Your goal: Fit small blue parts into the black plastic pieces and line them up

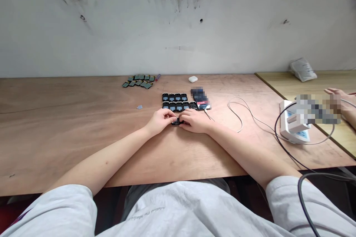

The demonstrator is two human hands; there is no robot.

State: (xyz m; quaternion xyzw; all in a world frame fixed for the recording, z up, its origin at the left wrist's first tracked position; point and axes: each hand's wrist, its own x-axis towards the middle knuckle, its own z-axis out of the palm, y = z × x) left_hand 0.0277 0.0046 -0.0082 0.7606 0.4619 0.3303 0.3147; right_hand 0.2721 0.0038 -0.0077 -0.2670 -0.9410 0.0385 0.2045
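A small black plastic casing (175, 122) is at the table's middle, between my two hands and partly hidden by fingers. My left hand (160, 122) pinches its left side with thumb and forefinger. On the right side, my right hand (196, 120) has its fingers closed over the casing's edge. Just beyond lie two rows of similar black casings (174, 97), most with a pale blue rectangle inside. One casing (193, 105) at the right end of the near row looks dark inside. Left of my hands lies a small pale blue piece (139, 107).
Several small screen modules (139, 81) lie near the wall beside a purple tool (158, 77). A white earbud case (193, 79) and a phone (200, 98) on a white cable (241, 120) are behind. A power strip (287, 118) stands right, near another person's hand (346, 100).
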